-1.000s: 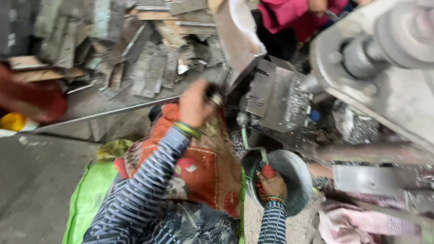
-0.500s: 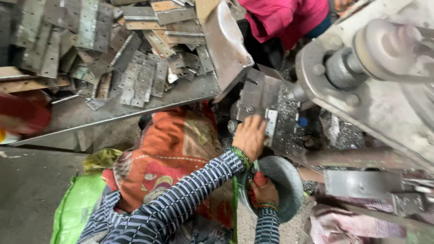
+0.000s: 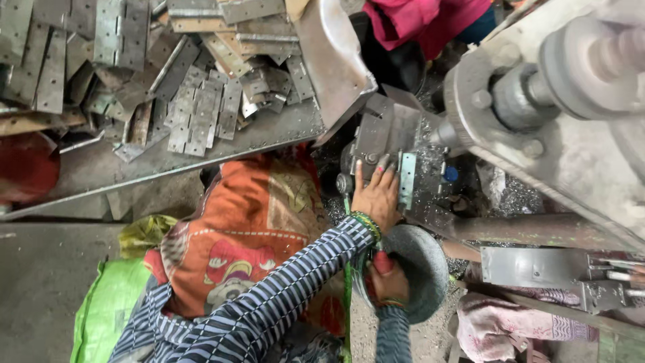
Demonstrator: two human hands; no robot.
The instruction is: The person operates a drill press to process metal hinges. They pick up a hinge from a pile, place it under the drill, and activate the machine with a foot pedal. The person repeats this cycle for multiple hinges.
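My left hand (image 3: 375, 196), in a striped sleeve with green bangles, reaches to the dark metal block of the press (image 3: 376, 138). Its fingers hold a pale metal hinge plate (image 3: 407, 180) upright against that block. My right hand (image 3: 388, 282) sits lower, closed round a red handle (image 3: 383, 262) beside a grey round bowl (image 3: 423, 265). What the handle belongs to is hidden by the hand.
A heap of several flat hinge plates (image 3: 195, 111) lies on a metal shelf (image 3: 222, 151) at upper left. A large grey machine wheel and shaft (image 3: 537, 101) fill the upper right. Another person in pink (image 3: 430, 20) stands beyond. Orange patterned cloth (image 3: 248, 222) covers my lap.
My left hand has travelled from the heap of plates down and to the right, carrying a plate to the press block. My right hand has stayed on the red handle.
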